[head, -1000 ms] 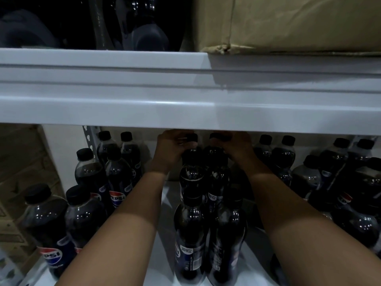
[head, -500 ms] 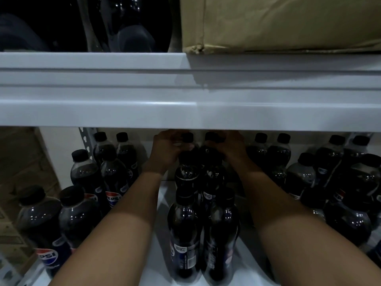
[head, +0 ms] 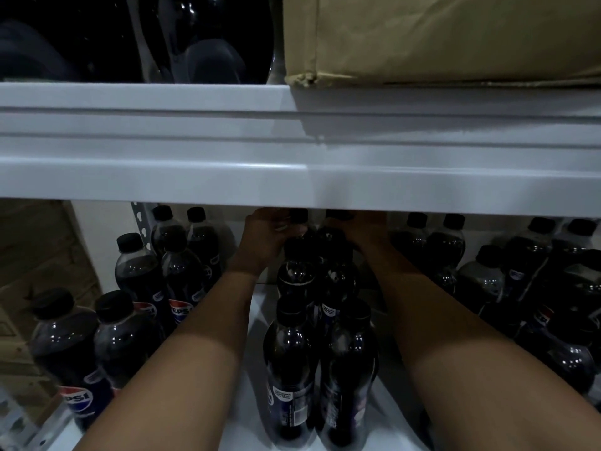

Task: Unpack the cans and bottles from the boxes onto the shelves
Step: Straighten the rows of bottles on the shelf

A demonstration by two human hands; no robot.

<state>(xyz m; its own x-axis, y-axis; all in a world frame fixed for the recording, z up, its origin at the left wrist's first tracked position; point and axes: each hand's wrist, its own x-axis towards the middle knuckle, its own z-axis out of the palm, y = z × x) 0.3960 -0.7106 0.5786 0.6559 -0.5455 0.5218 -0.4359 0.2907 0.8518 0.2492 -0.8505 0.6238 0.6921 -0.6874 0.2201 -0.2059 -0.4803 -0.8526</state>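
Observation:
Both my arms reach deep into the lower shelf. My left hand is closed around the black cap of a dark cola bottle at the back of the middle double row. My right hand grips the neighbouring back bottle; its fingers are partly hidden under the shelf edge. In front of them stand more dark bottles in pairs, the nearest two between my forearms.
Pepsi bottles stand in rows at the left and the right. The white upper shelf edge hangs low over my hands. Above it sit a cardboard box and large dark bottles.
The view has dropped slightly and shifted; my hands stay on the caps of the back bottles, a little further under the shelf edge.

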